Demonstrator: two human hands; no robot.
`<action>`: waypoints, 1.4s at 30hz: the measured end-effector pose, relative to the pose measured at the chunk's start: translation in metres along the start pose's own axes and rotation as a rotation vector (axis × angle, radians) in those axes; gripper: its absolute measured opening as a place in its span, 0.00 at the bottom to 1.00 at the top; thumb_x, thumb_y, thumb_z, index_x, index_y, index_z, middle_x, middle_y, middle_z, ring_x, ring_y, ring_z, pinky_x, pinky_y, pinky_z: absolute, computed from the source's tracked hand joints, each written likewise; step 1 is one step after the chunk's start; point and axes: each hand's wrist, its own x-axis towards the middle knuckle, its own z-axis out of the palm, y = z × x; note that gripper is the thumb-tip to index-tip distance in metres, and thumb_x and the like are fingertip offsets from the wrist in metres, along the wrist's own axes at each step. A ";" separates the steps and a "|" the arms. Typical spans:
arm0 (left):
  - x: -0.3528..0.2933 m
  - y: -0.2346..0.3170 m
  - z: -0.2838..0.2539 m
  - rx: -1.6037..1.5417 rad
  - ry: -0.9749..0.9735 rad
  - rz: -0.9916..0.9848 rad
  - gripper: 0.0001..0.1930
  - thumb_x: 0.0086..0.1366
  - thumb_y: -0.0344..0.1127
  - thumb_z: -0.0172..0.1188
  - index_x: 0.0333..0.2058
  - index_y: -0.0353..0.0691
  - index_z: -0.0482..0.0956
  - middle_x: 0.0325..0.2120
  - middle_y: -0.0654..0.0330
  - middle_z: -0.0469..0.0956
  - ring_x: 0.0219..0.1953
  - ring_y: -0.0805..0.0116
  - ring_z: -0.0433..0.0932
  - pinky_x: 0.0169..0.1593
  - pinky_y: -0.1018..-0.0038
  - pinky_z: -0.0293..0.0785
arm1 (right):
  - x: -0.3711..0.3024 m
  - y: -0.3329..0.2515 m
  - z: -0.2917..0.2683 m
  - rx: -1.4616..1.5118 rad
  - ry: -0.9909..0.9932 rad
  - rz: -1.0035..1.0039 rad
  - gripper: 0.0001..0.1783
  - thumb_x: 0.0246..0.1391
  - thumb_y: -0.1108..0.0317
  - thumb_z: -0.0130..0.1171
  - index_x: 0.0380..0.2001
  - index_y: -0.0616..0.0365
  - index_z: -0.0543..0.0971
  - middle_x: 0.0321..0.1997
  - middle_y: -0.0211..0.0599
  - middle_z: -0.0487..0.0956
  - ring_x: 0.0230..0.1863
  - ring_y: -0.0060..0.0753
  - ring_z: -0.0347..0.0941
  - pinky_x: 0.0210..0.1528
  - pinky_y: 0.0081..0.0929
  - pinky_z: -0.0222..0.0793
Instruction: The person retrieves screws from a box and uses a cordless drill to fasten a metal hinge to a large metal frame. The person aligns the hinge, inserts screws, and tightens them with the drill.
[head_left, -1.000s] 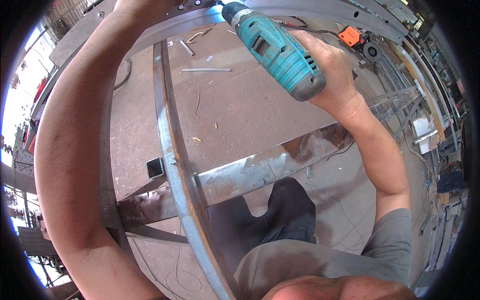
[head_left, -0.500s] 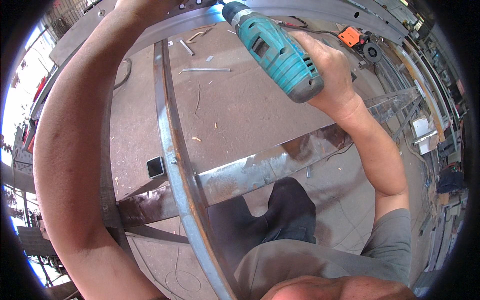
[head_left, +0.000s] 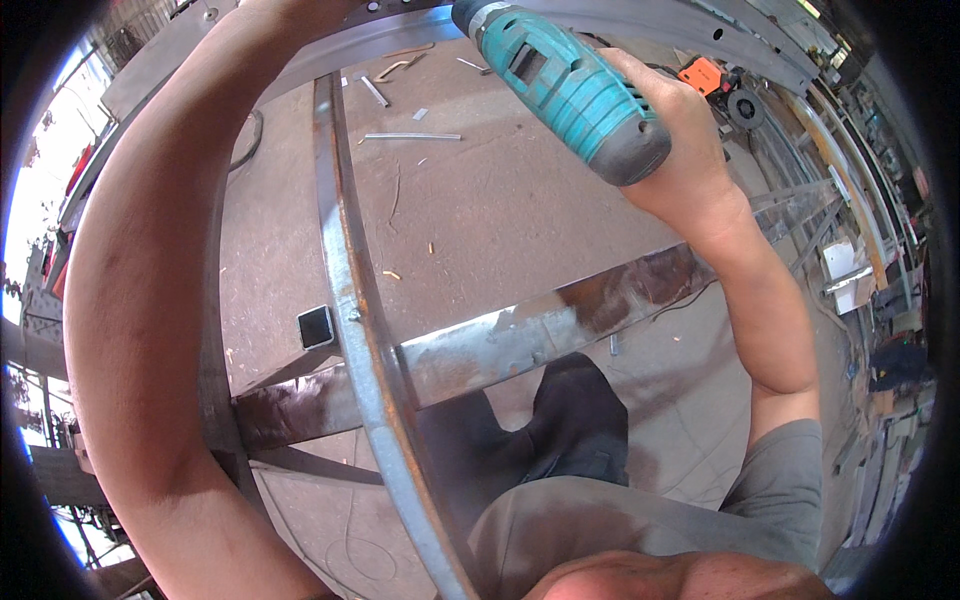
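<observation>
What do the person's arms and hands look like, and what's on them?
The right hand is bare, and so is the right forearm, below a short grey sleeve. The left forearm is bare too. The left hand is mostly cut off, but the part showing is bare.

Passage: between lengthwise bar point(head_left: 340, 245) and drill point(head_left: 575, 95) | Obstacles: crossbeam point(head_left: 480, 350) below, steel panel point(head_left: 395, 33) above

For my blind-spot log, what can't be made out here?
In the head view:
Left hand: fingers cut off by the top edge.
Teal drill: any bit is past the top edge; grip hidden beneath the body.
Right hand: most fingers hidden behind the drill.
Dark item at right: too blurred to identify.
</observation>
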 end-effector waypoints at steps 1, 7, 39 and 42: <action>0.001 -0.001 0.000 -0.004 -0.013 0.002 0.11 0.52 0.35 0.68 0.31 0.35 0.84 0.48 0.47 0.81 0.44 0.44 0.83 0.49 0.57 0.81 | 0.002 0.001 -0.001 0.002 0.008 -0.020 0.23 0.43 0.71 0.71 0.46 0.55 0.79 0.35 0.49 0.85 0.38 0.55 0.83 0.39 0.46 0.79; 0.004 -0.003 -0.001 -0.017 -0.029 0.001 0.11 0.50 0.35 0.69 0.31 0.36 0.84 0.42 0.50 0.81 0.43 0.46 0.83 0.48 0.57 0.80 | 0.000 0.004 0.000 0.076 0.028 -0.008 0.24 0.45 0.67 0.71 0.48 0.56 0.79 0.36 0.50 0.85 0.39 0.57 0.83 0.39 0.46 0.79; 0.003 0.004 -0.005 -0.024 -0.047 -0.016 0.09 0.53 0.33 0.66 0.30 0.34 0.83 0.42 0.50 0.80 0.43 0.46 0.83 0.48 0.57 0.80 | -0.009 0.004 0.015 0.084 0.059 -0.011 0.26 0.43 0.67 0.73 0.48 0.52 0.78 0.34 0.46 0.85 0.37 0.55 0.83 0.37 0.45 0.79; 0.003 0.006 -0.007 -0.036 -0.040 -0.037 0.08 0.53 0.32 0.66 0.30 0.34 0.83 0.42 0.50 0.80 0.43 0.46 0.83 0.47 0.57 0.80 | -0.009 0.003 0.014 0.076 0.047 -0.005 0.25 0.43 0.68 0.73 0.47 0.52 0.78 0.33 0.46 0.85 0.36 0.55 0.83 0.37 0.46 0.79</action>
